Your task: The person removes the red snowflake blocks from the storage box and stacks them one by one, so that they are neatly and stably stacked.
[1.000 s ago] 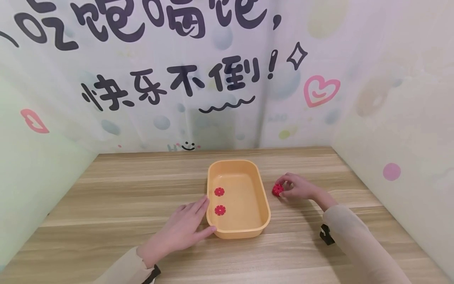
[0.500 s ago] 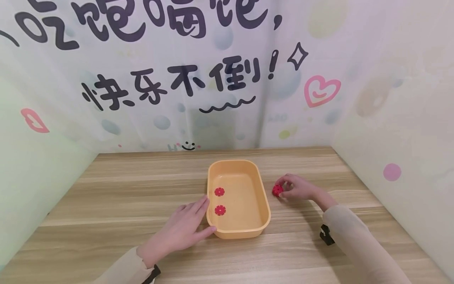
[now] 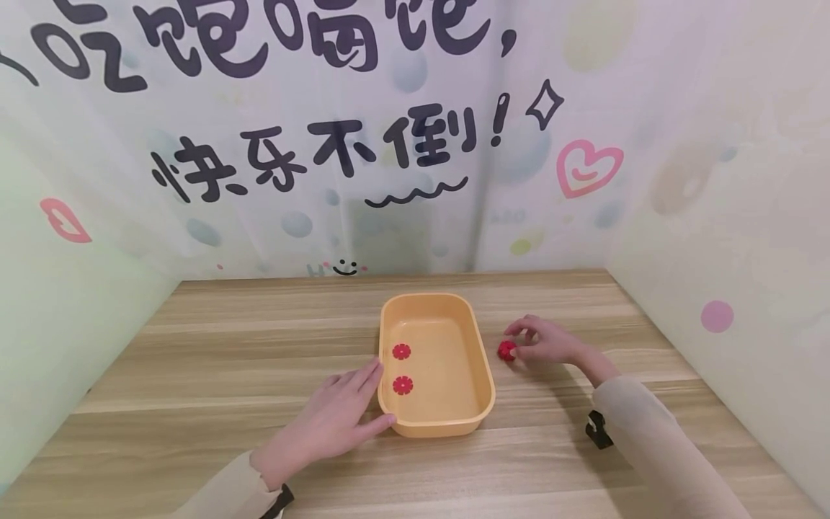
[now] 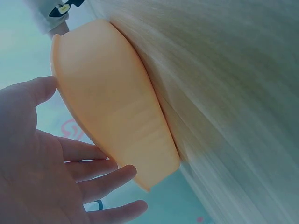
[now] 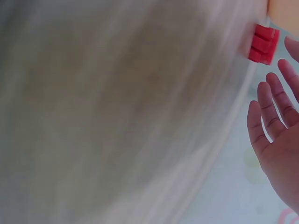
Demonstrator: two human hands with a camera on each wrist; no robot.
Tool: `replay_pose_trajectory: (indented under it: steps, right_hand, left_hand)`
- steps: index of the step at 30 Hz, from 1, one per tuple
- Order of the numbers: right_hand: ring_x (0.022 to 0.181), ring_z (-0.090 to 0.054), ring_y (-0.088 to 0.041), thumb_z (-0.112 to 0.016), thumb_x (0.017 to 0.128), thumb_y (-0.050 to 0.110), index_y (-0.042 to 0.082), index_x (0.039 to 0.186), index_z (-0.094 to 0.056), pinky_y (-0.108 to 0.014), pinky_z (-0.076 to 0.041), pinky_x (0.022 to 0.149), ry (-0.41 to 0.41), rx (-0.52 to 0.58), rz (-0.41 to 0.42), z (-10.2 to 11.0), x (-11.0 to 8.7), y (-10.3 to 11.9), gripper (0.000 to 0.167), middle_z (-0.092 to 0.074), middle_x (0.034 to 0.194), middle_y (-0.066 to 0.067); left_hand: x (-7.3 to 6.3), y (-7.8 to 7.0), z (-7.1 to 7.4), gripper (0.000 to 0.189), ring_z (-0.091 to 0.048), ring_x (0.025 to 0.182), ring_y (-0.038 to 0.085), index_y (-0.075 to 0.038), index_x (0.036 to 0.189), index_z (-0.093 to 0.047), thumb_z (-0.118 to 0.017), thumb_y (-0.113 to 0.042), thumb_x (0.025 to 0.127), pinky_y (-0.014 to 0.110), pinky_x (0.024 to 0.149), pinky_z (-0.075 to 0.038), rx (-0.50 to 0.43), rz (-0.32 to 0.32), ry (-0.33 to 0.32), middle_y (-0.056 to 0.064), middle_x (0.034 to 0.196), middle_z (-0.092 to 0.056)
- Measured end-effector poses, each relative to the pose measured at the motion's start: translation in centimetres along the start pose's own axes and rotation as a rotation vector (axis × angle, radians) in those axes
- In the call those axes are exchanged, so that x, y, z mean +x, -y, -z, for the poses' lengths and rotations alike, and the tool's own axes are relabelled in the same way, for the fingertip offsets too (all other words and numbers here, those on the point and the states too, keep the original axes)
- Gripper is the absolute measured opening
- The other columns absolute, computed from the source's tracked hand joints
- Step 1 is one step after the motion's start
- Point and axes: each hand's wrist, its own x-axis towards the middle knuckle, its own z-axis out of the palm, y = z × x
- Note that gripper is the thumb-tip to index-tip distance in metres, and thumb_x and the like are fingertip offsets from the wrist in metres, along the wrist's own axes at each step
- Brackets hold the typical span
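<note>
A shallow orange plastic tray [image 3: 447,375] stands on the table, with two flat red notched discs, like snowflake building pieces, inside along its left side: a far red disc [image 3: 401,352] and a near red disc [image 3: 403,386]. My left hand [image 3: 331,422] rests straight fingers and thumb against the tray's left rim; the left wrist view shows them touching the tray's outer wall [image 4: 107,93]. Right of the tray sits a small stack of red discs [image 3: 506,351], also seen as a red stack [image 5: 264,44] in the right wrist view. My right hand [image 3: 545,342] is beside it, fingers loosely extended and not gripping.
The wood-grain table [image 3: 227,346] meets a back wall curtain [image 3: 292,231] printed with dark lettering. A pale side wall [image 3: 733,238] bounds the table's right side, and another pale wall [image 3: 58,310] its left. Black wrist straps show at both sleeves.
My right fingers have loosened and lifted slightly off the red stack, which now stands by itself on the table. The left hand and the tray have stayed put.
</note>
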Motion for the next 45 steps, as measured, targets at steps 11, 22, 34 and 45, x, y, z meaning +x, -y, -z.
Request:
replay_pose_trajectory:
  steps: [11, 22, 34, 45]
  right_hand:
    - [0.080, -0.053, -0.020, -0.065, 0.079, 0.011, 0.003, 0.108, -0.057, -0.037, -0.045, 0.071, -0.059, -0.023, 0.099, 3.0, 3.1, 3.1, 0.031, -0.057, 0.099, -0.008]
    - [0.083, -0.053, -0.017, -0.064, 0.080, 0.021, 0.006, 0.111, -0.057, -0.034, -0.044, 0.073, 0.022, -0.075, 0.108, 3.1, 7.9, 8.4, 0.036, -0.057, 0.101, -0.007]
    - [0.088, -0.052, -0.020, -0.064, 0.079, 0.021, 0.004, 0.111, -0.058, -0.029, -0.044, 0.075, 0.164, -0.062, 0.093, 0.3, 11.9, 12.5, 0.037, -0.058, 0.103, -0.012]
    - [0.086, -0.051, -0.014, -0.065, 0.078, 0.018, 0.009, 0.110, -0.058, -0.026, -0.041, 0.076, 0.283, -0.093, 0.019, -2.5, 13.5, 14.0, 0.033, -0.058, 0.098, -0.005]
  left_hand:
    - [0.0, 0.0, 0.0, 0.076, -0.040, 0.116, 0.031, 0.003, 0.133, -0.034, -0.043, -0.056, 0.085, 0.051, 0.087, -0.034, -0.007, 0.001, 0.001, 0.015, 0.137, -0.032]
    - [0.0, 0.1, -0.1, 0.077, -0.040, 0.116, 0.030, 0.002, 0.133, -0.035, -0.041, -0.057, 0.085, 0.050, 0.088, -0.035, 0.016, -0.006, -0.011, 0.015, 0.137, -0.032]
    - [0.0, 0.1, 0.1, 0.077, -0.040, 0.116, 0.031, 0.001, 0.134, -0.033, -0.042, -0.057, 0.084, 0.051, 0.088, -0.034, 0.000, 0.008, 0.013, 0.015, 0.138, -0.031]
    - [0.0, 0.0, 0.1, 0.076, -0.042, 0.114, 0.032, 0.003, 0.133, -0.035, -0.043, -0.055, 0.085, 0.051, 0.087, -0.034, 0.020, -0.003, 0.004, 0.015, 0.137, -0.033]
